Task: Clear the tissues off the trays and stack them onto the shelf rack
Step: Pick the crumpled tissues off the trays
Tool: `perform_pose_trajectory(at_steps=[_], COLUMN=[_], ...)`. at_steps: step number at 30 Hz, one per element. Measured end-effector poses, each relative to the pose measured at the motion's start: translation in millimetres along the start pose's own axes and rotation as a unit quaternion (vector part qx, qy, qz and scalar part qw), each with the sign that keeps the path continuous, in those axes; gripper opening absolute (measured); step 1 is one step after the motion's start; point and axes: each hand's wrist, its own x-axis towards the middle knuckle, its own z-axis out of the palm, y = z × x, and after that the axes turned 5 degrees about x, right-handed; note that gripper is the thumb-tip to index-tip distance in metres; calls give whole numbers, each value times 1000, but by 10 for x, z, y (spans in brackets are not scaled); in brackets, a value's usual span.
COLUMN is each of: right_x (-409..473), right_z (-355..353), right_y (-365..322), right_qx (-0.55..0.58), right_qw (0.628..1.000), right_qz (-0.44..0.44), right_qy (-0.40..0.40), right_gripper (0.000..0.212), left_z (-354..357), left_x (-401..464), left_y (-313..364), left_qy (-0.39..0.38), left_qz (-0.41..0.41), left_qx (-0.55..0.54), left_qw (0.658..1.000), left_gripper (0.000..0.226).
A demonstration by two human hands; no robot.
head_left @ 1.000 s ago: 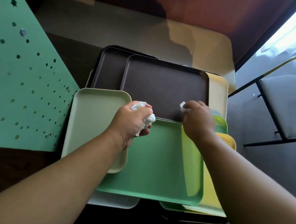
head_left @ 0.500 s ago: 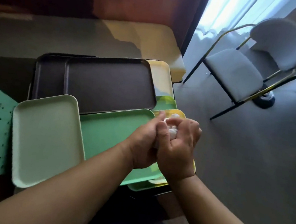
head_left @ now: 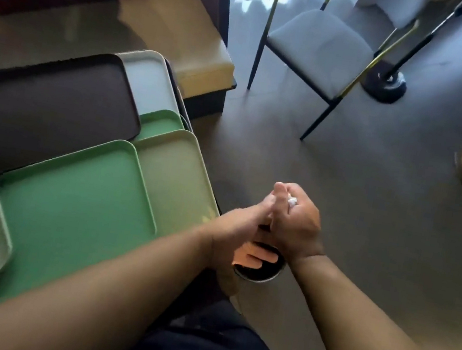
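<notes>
Both hands pressed together around a crumpled white tissue wad [head_left: 291, 201], held out past the table edge over a small round dark bin [head_left: 262, 267].

Right hand [head_left: 296, 220] is curled shut on the wad, only a scrap showing btwn the fingers; left hand [head_left: 242, 222] lies flat against it, prob. helping squeeze, though blur hides whether it grips any tissue. Tissue hangs above the bin, not yet dropped. Trays look clear: dark brown rectangular plastic tray [head_left: 50, 104], mid-green tray [head_left: 73, 204], pale olive tray [head_left: 174, 178], w/ others overlapping. Stacking not begun; no shelf rack in view.
</notes>
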Motion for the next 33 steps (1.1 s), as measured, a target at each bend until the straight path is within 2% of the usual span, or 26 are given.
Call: perform_pose_trajectory(at_steps=[2,4,8,11,16,18,21,23,25,30,33], right_x=[67,77,37,58,145,197,252,257,253,294,328], right_z=[-150,-246,-325,-362,-374,-355,-365,-391,-406,-347,-325], right_y=[373,699,1093,1229,1428,1512,1618,1672,1677,1531,1331], right_qx=[1,-6,16,24,34,47,68,71,57,65,65], right_qw=[992,980,955,947,936,925,904,898,901,913,927], right_qz=[122,200,297,319,349,373,417,431,425,391,358], right_qy=[-7,0,-5,-15,-31,-50,-62,-59,-71,-91,-94], right_gripper=[37,37,34,31,30,43,77,86,82,61,51], left_z=[130,166,217,297,403,381,300,223,189,180,172], left_x=[202,345,609,758,992,1052,1107,1164,1164,1154,1148], left_y=[-164,-254,-232,-148,-158,-209,-287,-350,-380,-324,-250], left_qy=[56,84,111,129,144,149,157,174,188,193,209], left_qz=[0,11,0,-10,-41,-62,-81,-81,-75,-55,-33], left_qx=[42,19,8,35,139,164,158,171,176,182,252], left_qw=[998,996,994,991,979,973,971,966,963,963,944], left_gripper=[55,39,47,50,47,42,28,38,43,37,33])
